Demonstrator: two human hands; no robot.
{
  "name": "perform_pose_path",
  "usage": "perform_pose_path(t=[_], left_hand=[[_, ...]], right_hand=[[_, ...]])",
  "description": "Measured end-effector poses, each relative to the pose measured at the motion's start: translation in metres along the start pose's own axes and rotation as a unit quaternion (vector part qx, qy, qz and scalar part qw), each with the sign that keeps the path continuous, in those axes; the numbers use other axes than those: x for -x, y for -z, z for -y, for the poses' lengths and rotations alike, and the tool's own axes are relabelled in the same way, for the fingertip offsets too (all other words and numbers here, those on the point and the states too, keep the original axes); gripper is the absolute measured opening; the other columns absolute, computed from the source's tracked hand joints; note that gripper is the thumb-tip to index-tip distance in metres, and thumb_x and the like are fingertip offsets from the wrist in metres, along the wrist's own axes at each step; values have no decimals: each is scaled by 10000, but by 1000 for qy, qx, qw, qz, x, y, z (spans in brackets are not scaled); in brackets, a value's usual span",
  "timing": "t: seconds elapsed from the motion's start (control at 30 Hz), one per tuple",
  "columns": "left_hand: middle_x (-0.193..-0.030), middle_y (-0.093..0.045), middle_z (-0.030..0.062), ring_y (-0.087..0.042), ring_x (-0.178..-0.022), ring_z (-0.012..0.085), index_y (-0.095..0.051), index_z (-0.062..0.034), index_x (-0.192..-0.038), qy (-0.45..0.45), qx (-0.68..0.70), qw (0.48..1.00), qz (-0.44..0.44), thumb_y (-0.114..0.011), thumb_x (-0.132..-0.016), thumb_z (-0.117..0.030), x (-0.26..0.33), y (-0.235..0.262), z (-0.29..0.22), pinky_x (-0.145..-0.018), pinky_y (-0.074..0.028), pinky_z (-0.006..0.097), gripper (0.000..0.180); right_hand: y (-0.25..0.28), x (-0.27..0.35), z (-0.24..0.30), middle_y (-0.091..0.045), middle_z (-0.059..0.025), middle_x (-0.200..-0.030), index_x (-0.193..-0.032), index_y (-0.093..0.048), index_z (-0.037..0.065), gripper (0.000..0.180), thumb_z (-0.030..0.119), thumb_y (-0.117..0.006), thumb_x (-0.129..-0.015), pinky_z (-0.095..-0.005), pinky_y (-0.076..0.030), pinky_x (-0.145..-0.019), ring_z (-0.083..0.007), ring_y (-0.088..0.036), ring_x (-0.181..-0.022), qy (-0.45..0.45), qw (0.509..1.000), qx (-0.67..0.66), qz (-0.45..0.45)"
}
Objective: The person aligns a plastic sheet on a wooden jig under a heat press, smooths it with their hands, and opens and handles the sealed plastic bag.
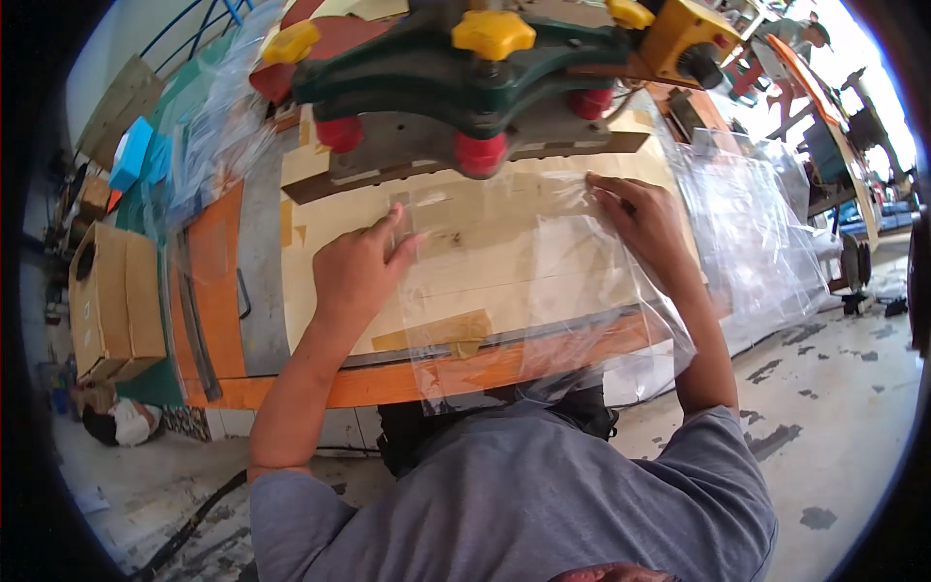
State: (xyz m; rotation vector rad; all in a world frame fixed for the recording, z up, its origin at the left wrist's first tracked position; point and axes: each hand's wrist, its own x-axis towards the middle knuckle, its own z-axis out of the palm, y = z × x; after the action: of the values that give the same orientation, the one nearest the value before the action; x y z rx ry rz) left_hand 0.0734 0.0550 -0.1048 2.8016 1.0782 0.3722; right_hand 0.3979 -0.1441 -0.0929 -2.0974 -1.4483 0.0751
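Note:
A clear plastic bag (485, 281) lies across the pale wooden board (335, 315), its near end hanging over the table's front edge. At the bag's left edge is my left hand (357, 264), with its index finger and thumb on the film and the other fingers curled. My right hand (642, 221) pinches the bag near its far right corner. Just beyond both hands stands a press with a dark green cast arm (407, 78), yellow star knobs (493, 35) and red bushings (481, 152). Its metal bar (572, 145) is right above the bag's far end.
More clear plastic bags (747, 228) are heaped on the right, and plastic film (218, 145) lies at the far left. A cardboard box (116, 301) stands left of the orange table edge (262, 391). A yellow control box (687, 44) sits by the press. Another person (800, 37) is at the far right.

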Motion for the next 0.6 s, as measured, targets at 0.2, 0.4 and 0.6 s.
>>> perform_pose_path(t=[0.2,0.4,0.6], left_hand=[[-800,-749,164,-736,-739,353,-740,-232,-1328,33,-9,999,38,-695,-937,-582,-4,8,-4,-667,-571,438,526],[-708,-711,165,-718,-684,361,-739,-245,-1332,41,-8,998,41,-685,-925,-631,-6,6,-5,-635,-559,450,564],[-679,-694,159,-706,-658,352,-743,-250,-1327,39,-6,999,33,-678,-926,-643,-5,8,-5,-630,-552,449,565]], right_hand=[[-4,0,-17,-769,-152,-944,-1191,-793,143,274,258,-679,-969,-408,-561,-696,-289,-717,-710,30,1000,5,-9],[-4,0,-22,-765,-152,-909,-1184,-797,142,274,256,-672,-969,-413,-554,-677,-289,-714,-699,34,999,21,-4],[-5,-1,-22,-768,-151,-910,-1160,-804,138,265,266,-674,-968,-425,-559,-684,-292,-716,-700,57,998,13,-20]])
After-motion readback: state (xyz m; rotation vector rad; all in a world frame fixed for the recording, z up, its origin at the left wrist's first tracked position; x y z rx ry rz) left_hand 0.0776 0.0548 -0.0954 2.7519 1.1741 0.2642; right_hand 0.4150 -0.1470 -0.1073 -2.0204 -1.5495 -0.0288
